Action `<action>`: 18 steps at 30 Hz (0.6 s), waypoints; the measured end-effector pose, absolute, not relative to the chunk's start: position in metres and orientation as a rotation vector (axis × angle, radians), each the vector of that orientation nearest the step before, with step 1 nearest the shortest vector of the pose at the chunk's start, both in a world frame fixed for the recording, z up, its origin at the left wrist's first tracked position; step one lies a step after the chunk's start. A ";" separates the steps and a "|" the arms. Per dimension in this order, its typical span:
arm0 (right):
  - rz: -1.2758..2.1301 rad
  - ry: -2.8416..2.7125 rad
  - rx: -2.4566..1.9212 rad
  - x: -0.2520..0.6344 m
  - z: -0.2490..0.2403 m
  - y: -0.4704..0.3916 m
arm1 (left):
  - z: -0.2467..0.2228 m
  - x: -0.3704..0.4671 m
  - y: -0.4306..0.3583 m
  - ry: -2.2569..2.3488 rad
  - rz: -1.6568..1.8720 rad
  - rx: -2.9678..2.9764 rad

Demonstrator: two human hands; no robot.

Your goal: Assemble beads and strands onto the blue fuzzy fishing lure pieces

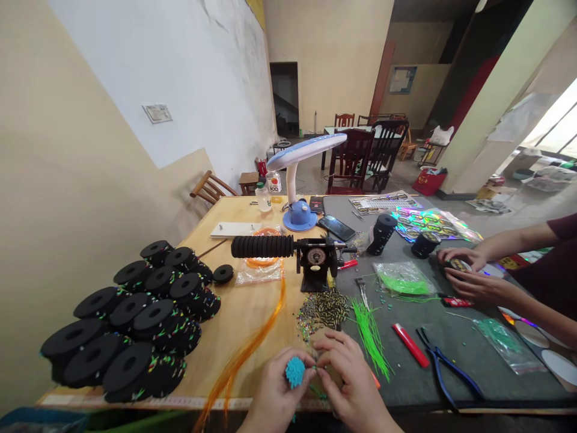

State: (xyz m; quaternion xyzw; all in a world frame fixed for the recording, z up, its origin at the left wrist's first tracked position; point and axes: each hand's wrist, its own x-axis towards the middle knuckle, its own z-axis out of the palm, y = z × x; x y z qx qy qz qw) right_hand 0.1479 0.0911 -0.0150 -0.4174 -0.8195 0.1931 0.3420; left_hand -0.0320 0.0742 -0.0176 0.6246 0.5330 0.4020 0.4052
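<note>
My left hand [278, 385] is closed around a bundle of thin blue sticks or tubes [295, 371], seen end-on. Its thumb and forefinger meet the fingertips of my right hand [341, 376]. My right hand is pinched at that spot, on something too small to make out. Just beyond the hands lies a pile of small gold-and-black and silver beads [324, 308], with coloured ones at its left edge. Bright green thin strips [370, 340] lie to the right of my right hand. Orange strands [256, 328] trail across the wood on the left.
A hand-crank winder [314, 264] carries a row of black foam discs [262, 246]. Stacked foam spools [128, 364] fill the left. Around stand a lamp [300, 216], phone [336, 228], red lighter [410, 345] and blue-handled pliers [444, 367]. A co-worker's hands [469, 273] hold a spool at right.
</note>
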 end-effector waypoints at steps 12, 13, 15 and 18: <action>0.531 -2.179 -1.055 0.151 -0.017 0.095 | -0.014 -0.030 0.076 1.393 0.977 1.460; 0.534 -2.196 -1.040 0.151 -0.015 0.096 | -0.014 -0.030 0.076 1.385 0.973 1.455; 0.545 -2.234 -1.004 0.152 -0.011 0.099 | -0.013 -0.033 0.076 1.361 0.962 1.450; 0.571 -2.269 -0.959 0.151 -0.010 0.101 | -0.015 -0.035 0.076 1.326 0.943 1.447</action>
